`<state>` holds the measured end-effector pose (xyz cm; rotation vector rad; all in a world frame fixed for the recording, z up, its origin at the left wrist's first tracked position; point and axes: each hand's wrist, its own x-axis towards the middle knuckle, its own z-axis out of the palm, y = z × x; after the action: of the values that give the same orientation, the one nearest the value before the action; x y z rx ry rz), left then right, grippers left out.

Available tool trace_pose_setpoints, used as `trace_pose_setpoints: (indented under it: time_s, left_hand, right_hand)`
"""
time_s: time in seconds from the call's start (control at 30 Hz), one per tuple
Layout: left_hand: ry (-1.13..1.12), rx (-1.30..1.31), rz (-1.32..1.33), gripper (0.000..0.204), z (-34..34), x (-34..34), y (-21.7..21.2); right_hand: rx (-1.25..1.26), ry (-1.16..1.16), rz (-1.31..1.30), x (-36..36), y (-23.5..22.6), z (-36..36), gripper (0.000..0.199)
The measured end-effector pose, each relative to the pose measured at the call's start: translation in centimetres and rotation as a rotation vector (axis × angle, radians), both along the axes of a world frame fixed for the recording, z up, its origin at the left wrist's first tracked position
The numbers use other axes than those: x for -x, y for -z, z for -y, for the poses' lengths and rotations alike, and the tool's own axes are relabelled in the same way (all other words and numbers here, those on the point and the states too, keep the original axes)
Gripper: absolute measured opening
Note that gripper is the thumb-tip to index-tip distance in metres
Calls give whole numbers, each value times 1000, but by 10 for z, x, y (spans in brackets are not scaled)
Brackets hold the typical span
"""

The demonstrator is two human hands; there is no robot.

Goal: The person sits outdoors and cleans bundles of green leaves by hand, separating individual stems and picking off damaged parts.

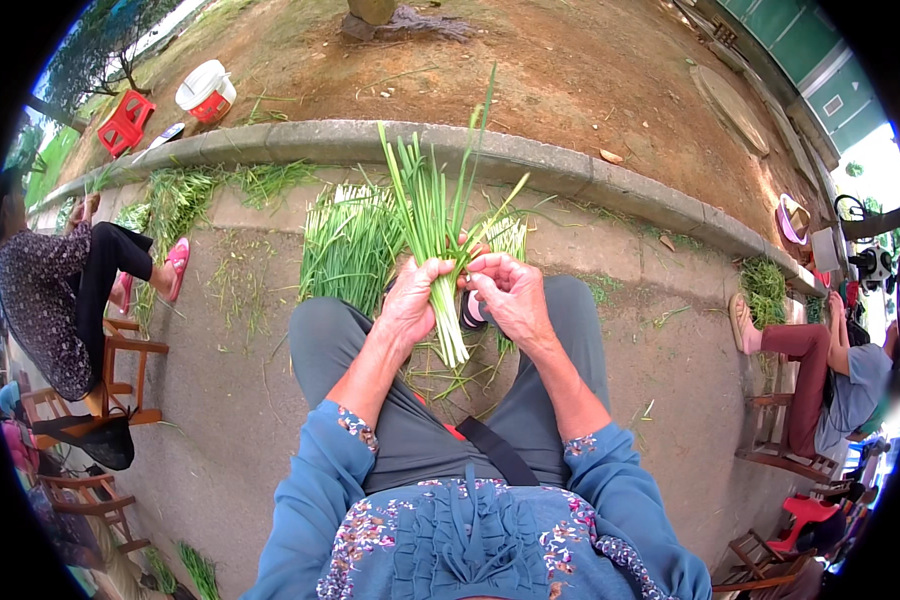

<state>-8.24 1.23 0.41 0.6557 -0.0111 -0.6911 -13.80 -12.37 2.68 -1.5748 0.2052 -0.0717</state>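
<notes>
Knees apart, left hand (407,300) clamping a chive bunch (432,215) upright at centre.
Right hand (510,290) is pinching one stalk at three o'clock of it; tugging hard risks snapping stalks or spilling them toward the pile (350,245) at ten o'clock.

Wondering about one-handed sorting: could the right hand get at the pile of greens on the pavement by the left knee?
Probably not as things stand: the right hand is pinching the held bunch of green stalks, and the left hand and that bunch lie between it and the pile.
</notes>
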Motion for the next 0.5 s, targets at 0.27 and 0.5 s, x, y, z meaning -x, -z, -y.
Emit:
trace_pose_setpoints:
  time_s: [0.27, 0.5]
  left_hand:
    - [-6, 116, 3, 37, 2, 4, -3]
    - [-9, 25, 53, 36, 6, 6, -2]
  right_hand:
    - [488, 126, 49, 5, -10, -14, 16]
    - [502, 193, 148, 1, 12, -12, 17]
